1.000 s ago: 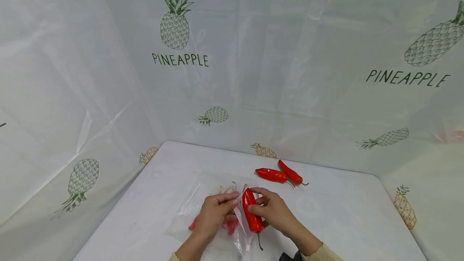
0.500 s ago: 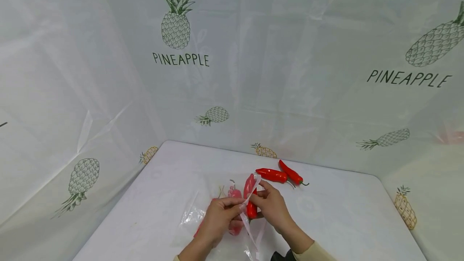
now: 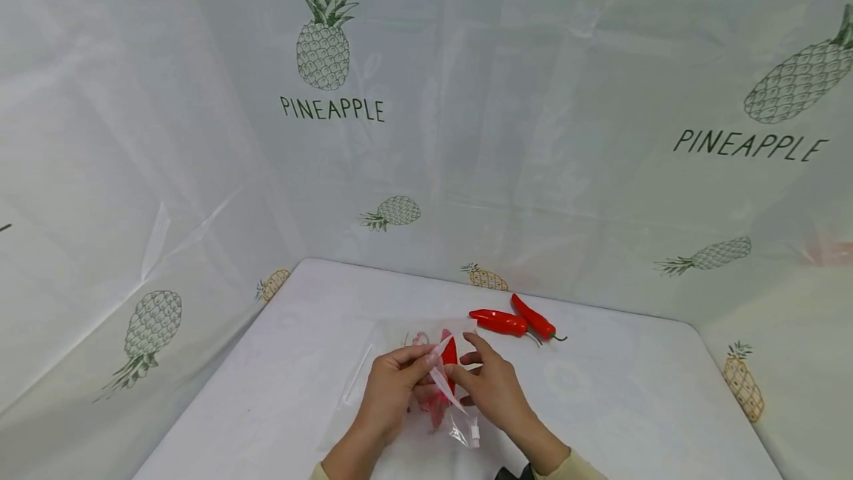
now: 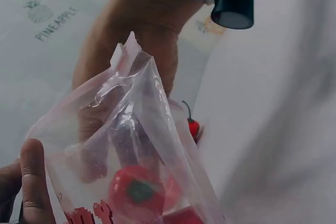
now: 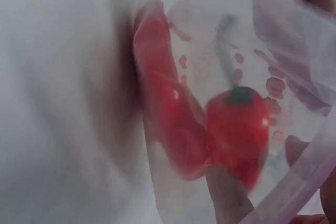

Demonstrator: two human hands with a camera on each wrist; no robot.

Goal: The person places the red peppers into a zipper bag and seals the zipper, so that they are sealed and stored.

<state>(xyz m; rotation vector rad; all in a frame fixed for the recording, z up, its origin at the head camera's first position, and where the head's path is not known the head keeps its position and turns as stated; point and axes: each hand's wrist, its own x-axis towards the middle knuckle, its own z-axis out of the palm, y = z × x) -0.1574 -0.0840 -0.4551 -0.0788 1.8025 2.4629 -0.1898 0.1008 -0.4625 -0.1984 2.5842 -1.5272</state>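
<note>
so there's a clear, crinkly zip bag [image 4: 128,108] up off the tabletop between two bare hands, thin glossy plastic with hard creases catching the light, and a smooth pale slider [image 3: 474,432] at one end of the mouth. the left hand [image 3: 389,391] has the lip of the bag pinched between thumb and fingers, right by the pinkish closure strip [image 3: 448,385]. the right hand [image 3: 496,384] is at the mouth, thumb and fingers spread apart, thumb right up by the glossy red chili [image 3: 449,355] that's in the bag. from the right wrist you can see a fingertip against that chili's narrow end, though whose finger it is i can't tell.

also in the bag is a second red pepper [image 5: 173,114], long, a bit bent and dulled by the film, touching the one with the green cap and curled stem. red blobby print [image 5: 275,87] on the plastic too.

past the right hand, two shiny, tapered red chilies with thin stems, one plumper [image 3: 501,322] and one slimmer [image 3: 533,315], sit close together on the smooth white table [image 3: 633,384]. behind it all hangs a semi-sheer, creased sheet [image 3: 500,132] printed with pineapples.
</note>
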